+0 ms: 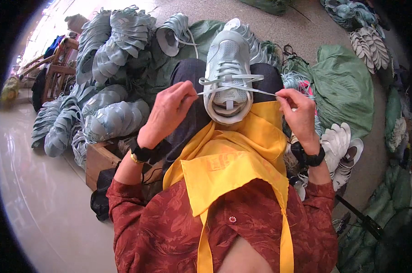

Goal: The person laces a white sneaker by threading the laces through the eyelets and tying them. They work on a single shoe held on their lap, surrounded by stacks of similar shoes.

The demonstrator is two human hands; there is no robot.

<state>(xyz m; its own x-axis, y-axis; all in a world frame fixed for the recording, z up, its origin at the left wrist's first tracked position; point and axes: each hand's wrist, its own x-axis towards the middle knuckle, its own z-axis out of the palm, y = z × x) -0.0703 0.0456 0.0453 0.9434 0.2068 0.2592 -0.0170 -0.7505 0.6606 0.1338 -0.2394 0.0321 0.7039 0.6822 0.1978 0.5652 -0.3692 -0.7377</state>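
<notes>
A pale grey-green shoe upper (227,51) rests over my knees, toe pointing away from me and collar toward me. Its flat lace (260,92) crosses over the tongue, with a loop on each side. At the left of the shoe, my left hand (168,110) is closed, pinching one lace end between thumb and finger. My right hand (299,108) pinches the other end on the right. Both ends are drawn outward and look taut. A yellow apron (228,159) covers my lap just below the collar.
Stacks of pale shoe uppers (119,120) lie on the left, beside a wooden box (102,164). Green sacks (345,86) stand at the right, with white uppers (338,141) near my right wrist. A wooden chair (58,68) is at the far left.
</notes>
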